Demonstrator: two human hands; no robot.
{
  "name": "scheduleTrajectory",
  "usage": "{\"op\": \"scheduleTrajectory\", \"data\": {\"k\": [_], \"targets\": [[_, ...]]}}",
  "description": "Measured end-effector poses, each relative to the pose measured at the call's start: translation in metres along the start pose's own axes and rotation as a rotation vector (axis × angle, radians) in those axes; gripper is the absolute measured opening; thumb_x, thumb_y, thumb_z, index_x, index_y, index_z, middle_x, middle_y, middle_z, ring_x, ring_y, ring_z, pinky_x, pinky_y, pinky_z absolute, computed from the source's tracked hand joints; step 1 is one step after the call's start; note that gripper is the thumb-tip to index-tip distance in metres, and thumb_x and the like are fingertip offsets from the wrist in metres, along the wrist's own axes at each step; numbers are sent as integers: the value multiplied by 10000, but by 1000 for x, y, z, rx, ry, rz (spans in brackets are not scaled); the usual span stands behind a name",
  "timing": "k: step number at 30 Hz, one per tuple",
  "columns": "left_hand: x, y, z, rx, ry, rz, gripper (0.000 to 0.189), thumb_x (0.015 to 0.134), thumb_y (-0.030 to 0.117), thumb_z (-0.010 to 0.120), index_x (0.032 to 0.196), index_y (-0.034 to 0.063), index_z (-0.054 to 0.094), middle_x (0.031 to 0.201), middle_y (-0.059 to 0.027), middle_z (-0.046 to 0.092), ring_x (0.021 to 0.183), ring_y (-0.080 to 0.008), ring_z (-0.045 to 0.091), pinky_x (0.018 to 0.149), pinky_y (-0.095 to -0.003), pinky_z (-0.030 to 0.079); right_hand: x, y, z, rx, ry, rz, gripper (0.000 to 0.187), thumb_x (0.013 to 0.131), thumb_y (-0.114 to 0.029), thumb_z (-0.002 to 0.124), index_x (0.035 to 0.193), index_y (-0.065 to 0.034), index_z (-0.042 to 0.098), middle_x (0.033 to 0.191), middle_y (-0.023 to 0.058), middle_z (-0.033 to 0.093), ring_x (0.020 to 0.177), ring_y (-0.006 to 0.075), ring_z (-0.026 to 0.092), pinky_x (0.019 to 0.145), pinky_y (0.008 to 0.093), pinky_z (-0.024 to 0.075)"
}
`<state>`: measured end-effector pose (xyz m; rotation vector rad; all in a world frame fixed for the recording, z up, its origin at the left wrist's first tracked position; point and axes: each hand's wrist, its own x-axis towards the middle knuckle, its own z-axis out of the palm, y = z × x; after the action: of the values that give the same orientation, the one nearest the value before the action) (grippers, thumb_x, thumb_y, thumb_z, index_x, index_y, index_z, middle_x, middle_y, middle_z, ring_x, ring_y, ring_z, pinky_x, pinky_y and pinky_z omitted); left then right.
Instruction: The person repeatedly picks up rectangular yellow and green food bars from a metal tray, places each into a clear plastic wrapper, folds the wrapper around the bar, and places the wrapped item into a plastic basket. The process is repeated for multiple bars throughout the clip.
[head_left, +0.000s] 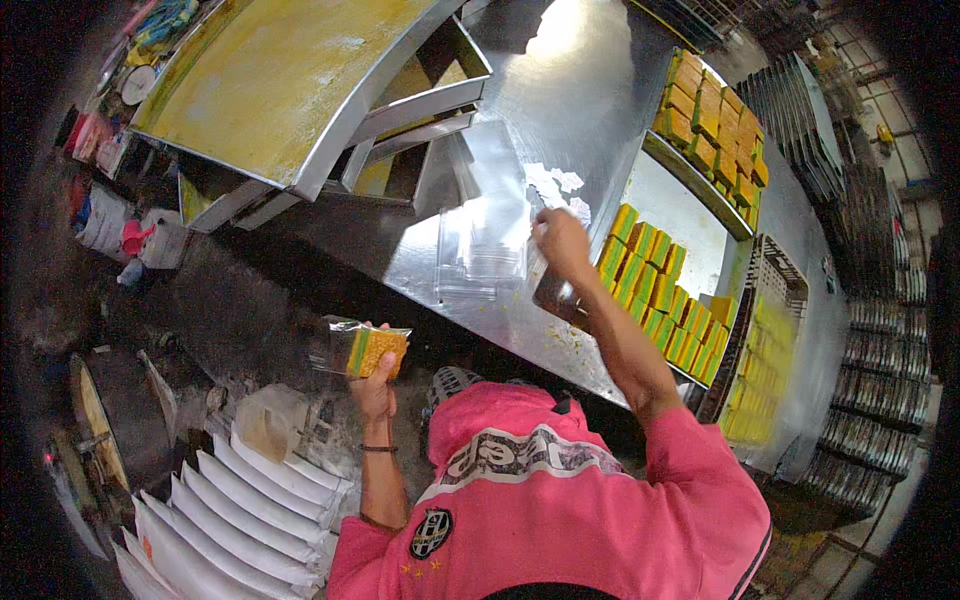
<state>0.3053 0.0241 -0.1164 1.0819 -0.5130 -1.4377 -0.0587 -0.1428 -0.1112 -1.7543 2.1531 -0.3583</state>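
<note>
My left hand (373, 390) grips a piece of layered yellow and green cake (386, 351) inside a clear plastic bag (335, 349), held off the table's near edge. My right hand (564, 241) reaches over the steel table (577, 105) with its fingers bent together beside a loose group of small white paper labels (553, 182). Whether a label is between those fingertips cannot be seen. Left of that hand lies a stack of clear plastic bags (484, 244). Under my right forearm, a dark flat object (559, 296) is partly hidden.
A metal tray (675, 199) holds rows of green-and-yellow cake pieces (660, 281). Behind it, brown-topped pieces (712, 127) are stacked. A plastic crate (780, 281) stands at right. Large metal pans (300, 82) pile up at upper left. White sacks (240, 510) lie below left.
</note>
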Motion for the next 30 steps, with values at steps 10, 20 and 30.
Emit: {"op": "scheduleTrajectory", "data": {"k": [10, 20, 30], "targets": [[7, 31, 5, 155, -30, -56, 560, 799, 49, 845, 1309, -32, 629, 1316, -162, 676, 1127, -216, 679, 1004, -375, 543, 45, 47, 6, -284, -31, 15, 431, 806, -355, 771, 873, 65, 706, 910, 269, 725, 848, 452, 716, 767, 519, 583], [20, 31, 47, 299, -382, -50, 622, 802, 110, 887, 1338, -20, 602, 1318, -142, 672, 1132, -192, 669, 1016, -347, 529, 44, 42, -2, -284, 14, -66, 342, 794, -291, 722, 835, 48, 716, 861, 291, 714, 782, 443, 725, 710, 523, 594], [16, 33, 58, 384, -409, -67, 600, 781, 113, 908, 1298, -16, 633, 1234, -84, 701, 1092, -154, 672, 993, -323, 537, 39, 62, -25, -378, 169, -118, 206, 831, -205, 670, 812, -6, 724, 841, 249, 726, 807, 386, 736, 666, 525, 585]]}}
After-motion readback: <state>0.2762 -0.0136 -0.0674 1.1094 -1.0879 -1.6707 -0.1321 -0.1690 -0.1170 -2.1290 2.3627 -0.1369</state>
